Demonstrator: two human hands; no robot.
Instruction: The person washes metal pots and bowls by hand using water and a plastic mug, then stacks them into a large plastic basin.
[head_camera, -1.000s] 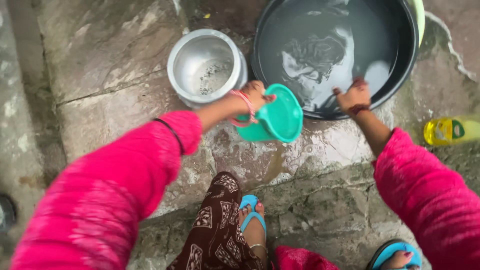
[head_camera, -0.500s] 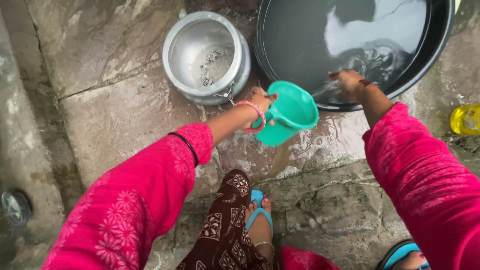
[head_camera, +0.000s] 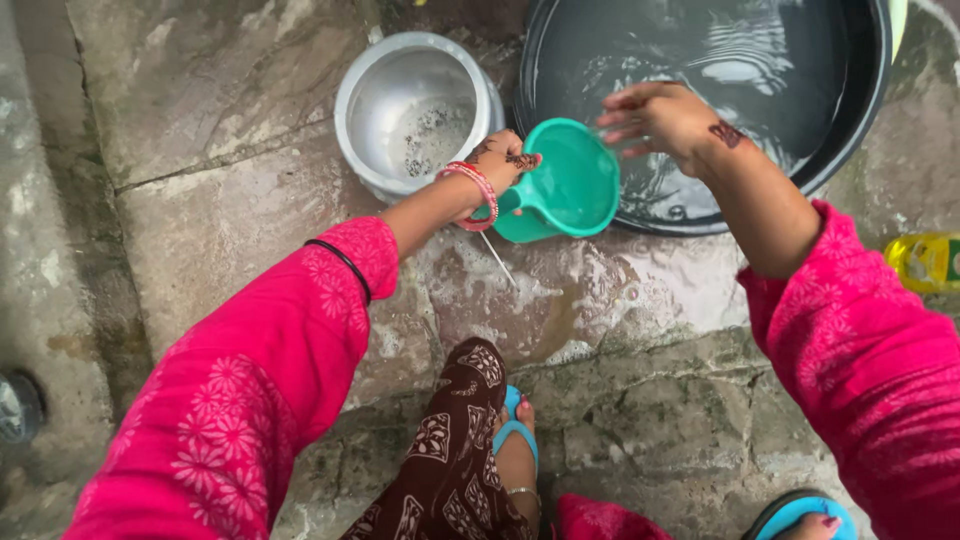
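My left hand (head_camera: 503, 160) grips the handle of the teal plastic mug (head_camera: 562, 190), tilted on its side, mouth toward the black water tub (head_camera: 858, 120). My right hand (head_camera: 660, 118) hovers over the tub's near rim, fingers spread wide, holding nothing. Steel pot (head_camera: 415, 115) sits just left of the tub on wet stone. Yellow bottle (head_camera: 925, 262) with green label lies at right edge

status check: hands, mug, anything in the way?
Left hand grips green mug. Right hand open above black tub. Steel pot beside mug, apart.
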